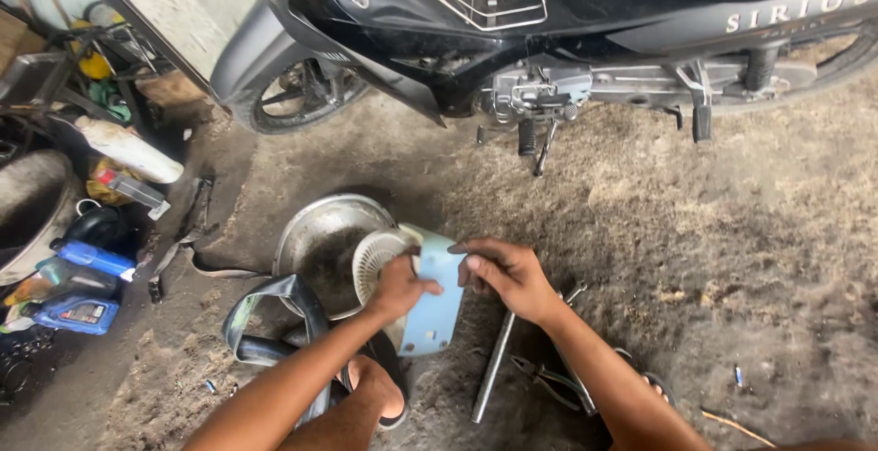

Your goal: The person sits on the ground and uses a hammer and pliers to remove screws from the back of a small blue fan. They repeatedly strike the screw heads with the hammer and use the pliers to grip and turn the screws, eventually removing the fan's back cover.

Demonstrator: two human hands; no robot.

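A black motorcycle stands on the dusty concrete floor at the top of the view. Below it lies a dull round metal basin, with a black rubber inner tube looped at its near edge. Blue plastic oil bottles sit among the clutter at far left.

Held between both hands above the floor, just in front of the basin, is a pale blue plastic housing with a white round ribbed grille. The left hand has its grip closed around the housing's grille side; the right hand pinches the top right edge with fingers and thumb. The piece looks already off the machine, being handled; nothing shows it refitted.

A steel rod and dark pliers lie untouched under the right forearm.
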